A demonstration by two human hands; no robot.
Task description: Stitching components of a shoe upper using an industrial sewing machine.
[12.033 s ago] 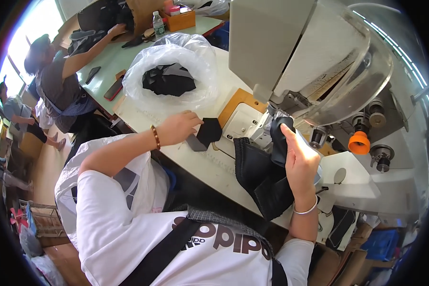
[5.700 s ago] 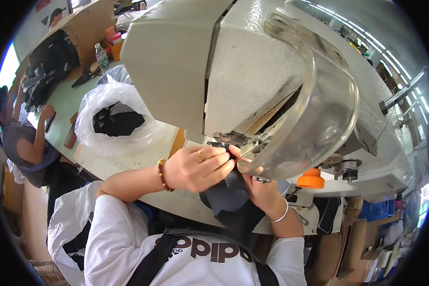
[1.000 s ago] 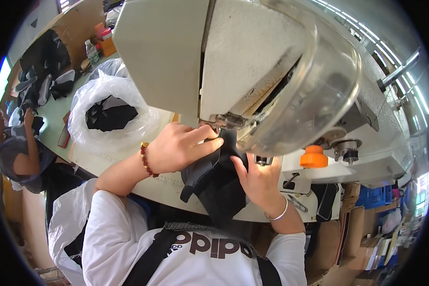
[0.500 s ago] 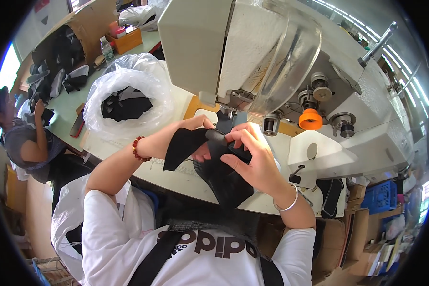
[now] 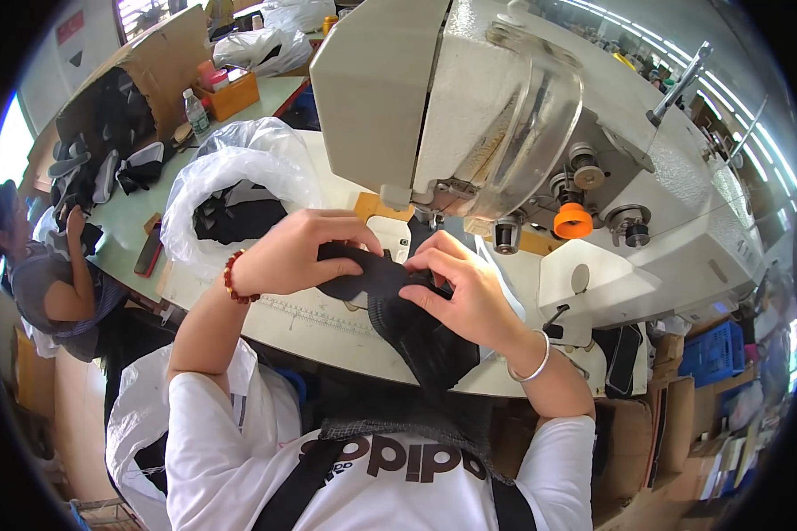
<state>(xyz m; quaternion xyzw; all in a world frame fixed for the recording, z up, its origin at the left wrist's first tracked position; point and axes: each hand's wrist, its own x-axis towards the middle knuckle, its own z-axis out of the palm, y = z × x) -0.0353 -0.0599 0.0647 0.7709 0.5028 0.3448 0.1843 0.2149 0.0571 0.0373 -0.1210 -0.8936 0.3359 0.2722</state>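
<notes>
A dark piece of black fabric (image 5: pixel 425 341) is stretched between my two hands in front of the sewing machine (image 5: pixel 496 115), and its wider part hangs over the table's front edge. My left hand (image 5: pixel 314 252) pinches the narrow strip at the left end between thumb and fingers. Thumb and bent fingers of my right hand (image 5: pixel 465 288) grip the same fabric near its upper middle. Just beyond my fingers are the machine's presser foot and needle area, partly hidden by the hands and the cloth.
On the left, an open clear plastic bag (image 5: pixel 239 168) holds black pieces. A ruler scale (image 5: pixel 319 316) runs along the white table (image 5: pixel 274 332). Beyond sit a bottle (image 5: pixel 196 113) and an orange box (image 5: pixel 230 96). A co-worker (image 5: pixel 49 274) handles dark pieces at the far left.
My left hand has turned over and now pinches the strip from above. The loose flap that hung left is gathered under it. My right hand stays on the fabric, slightly lower.
</notes>
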